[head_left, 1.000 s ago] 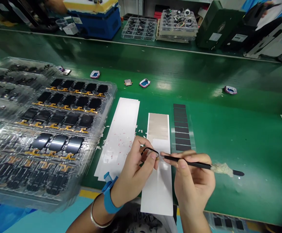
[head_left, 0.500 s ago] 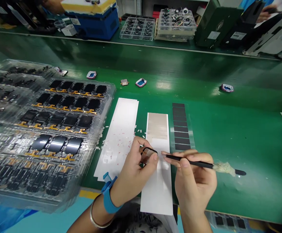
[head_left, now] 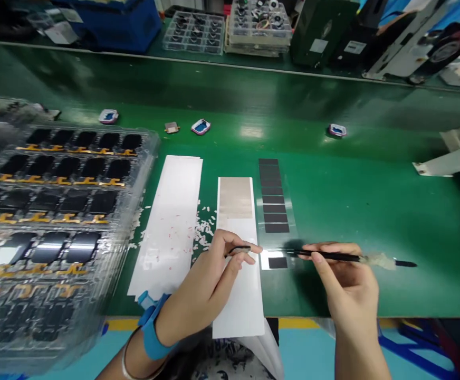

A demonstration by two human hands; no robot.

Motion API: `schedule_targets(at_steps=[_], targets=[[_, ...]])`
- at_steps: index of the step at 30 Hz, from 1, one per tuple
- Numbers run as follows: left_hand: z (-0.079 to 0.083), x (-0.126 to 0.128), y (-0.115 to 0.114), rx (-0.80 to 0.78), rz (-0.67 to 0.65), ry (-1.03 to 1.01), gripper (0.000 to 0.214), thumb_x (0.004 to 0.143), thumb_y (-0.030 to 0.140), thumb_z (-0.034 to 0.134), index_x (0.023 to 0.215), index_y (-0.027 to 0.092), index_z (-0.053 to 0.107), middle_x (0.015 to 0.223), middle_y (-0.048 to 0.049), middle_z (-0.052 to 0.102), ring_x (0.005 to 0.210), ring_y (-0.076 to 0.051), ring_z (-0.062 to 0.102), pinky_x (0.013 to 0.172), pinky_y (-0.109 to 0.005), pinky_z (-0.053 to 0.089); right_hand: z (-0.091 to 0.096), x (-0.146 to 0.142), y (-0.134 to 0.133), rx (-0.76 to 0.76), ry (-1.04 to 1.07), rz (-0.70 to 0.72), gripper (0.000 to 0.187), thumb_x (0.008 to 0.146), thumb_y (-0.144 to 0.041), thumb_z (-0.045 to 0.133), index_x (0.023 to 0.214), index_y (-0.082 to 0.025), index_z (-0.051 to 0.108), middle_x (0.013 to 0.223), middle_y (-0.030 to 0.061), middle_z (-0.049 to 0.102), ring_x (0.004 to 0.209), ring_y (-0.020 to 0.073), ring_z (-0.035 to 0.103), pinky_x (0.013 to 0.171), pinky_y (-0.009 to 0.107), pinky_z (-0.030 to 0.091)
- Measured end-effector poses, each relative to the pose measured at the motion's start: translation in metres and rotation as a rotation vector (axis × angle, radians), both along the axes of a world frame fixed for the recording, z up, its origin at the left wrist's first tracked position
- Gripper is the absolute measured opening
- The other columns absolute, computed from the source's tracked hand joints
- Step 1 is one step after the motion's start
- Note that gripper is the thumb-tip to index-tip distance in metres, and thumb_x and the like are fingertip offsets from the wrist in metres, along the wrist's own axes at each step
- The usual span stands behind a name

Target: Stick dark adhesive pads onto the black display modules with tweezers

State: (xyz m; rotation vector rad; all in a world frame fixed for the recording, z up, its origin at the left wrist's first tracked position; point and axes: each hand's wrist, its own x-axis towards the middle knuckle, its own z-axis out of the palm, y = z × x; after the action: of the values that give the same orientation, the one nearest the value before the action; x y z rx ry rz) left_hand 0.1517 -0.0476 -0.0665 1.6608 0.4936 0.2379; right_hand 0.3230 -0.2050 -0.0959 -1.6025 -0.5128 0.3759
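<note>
My left hand [head_left: 204, 287] pinches a small black-edged screen [head_left: 238, 249] between thumb and fingers, seen nearly edge-on above the middle white paper strip [head_left: 238, 301]. In my right hand [head_left: 351, 285] are black tweezers [head_left: 338, 256], their handle wrapped in pale tape and their tips pointing left. Those tips are over a clear sheet of black adhesive pieces [head_left: 270, 182], close to a single dark piece [head_left: 278, 263] near its lower end. Whether they touch the sheet, I cannot tell. A grey-beige patch [head_left: 235, 196] covers the upper part of the middle strip.
At left, a clear plastic tray [head_left: 151, 145] holds rows of black screens with orange flex tails. White paper strips [head_left: 174, 195] lie beside it, with small scraps [head_left: 203, 232] around. Small blue-and-white frames [head_left: 201, 126] sit farther back. A shelf carries parts boxes [head_left: 193, 32].
The tweezers have moved away from the screen, rightward to the clear sheet. My left hand keeps the screen, now turned more edge-on. The whole view has shifted to the right.
</note>
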Motion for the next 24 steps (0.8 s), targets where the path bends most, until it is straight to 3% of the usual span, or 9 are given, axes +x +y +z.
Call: schedule_targets(at_steps=[5,10,13,24], targets=[[0.003,0.013,-0.016,0.469,-0.295,0.092,0.015,0.102,0.022,0.038,0.111,0.023,0.050,0.106,-0.0049,0.068,0.095,-0.021,0.066,0.075,-0.036,0.056,-0.003,0.000,-0.012,-0.056,-0.076,0.097,0.007,0.086,-0.017,0.067,0.090,-0.022,0.064,0.089,0.0013,0.062,0.082,0.0137,0.071,0.074,0.022,0.061],[-0.003,0.029,-0.029,0.849,-0.379,0.060,0.017,0.098,0.010,0.040,0.100,0.017,0.056,0.094,-0.0066,0.070,0.080,-0.023,0.067,0.066,-0.039,0.056,-0.009,-0.003,-0.014,-0.114,-0.107,0.083,0.006,0.088,-0.018,0.065,0.091,-0.023,0.065,0.092,0.0013,0.061,0.084,0.0139,0.071,0.076,0.023,0.061],[-0.005,0.032,-0.030,0.921,-0.390,0.069,0.018,0.097,0.009,0.040,0.098,0.016,0.056,0.090,-0.0061,0.070,0.076,-0.022,0.067,0.065,-0.039,0.055,-0.010,-0.002,-0.016,-0.105,-0.113,0.088,0.006,0.087,-0.017,0.066,0.090,-0.022,0.064,0.091,0.0013,0.061,0.085,0.0145,0.071,0.076,0.023,0.061],[-0.006,0.032,-0.030,0.939,-0.409,0.093,0.019,0.100,0.012,0.037,0.103,0.016,0.056,0.090,-0.0061,0.070,0.078,-0.022,0.067,0.066,-0.039,0.055,-0.009,-0.003,-0.016,-0.082,-0.098,0.077,0.007,0.087,-0.016,0.065,0.091,-0.022,0.065,0.091,0.0007,0.062,0.083,0.0142,0.072,0.076,0.023,0.061]])
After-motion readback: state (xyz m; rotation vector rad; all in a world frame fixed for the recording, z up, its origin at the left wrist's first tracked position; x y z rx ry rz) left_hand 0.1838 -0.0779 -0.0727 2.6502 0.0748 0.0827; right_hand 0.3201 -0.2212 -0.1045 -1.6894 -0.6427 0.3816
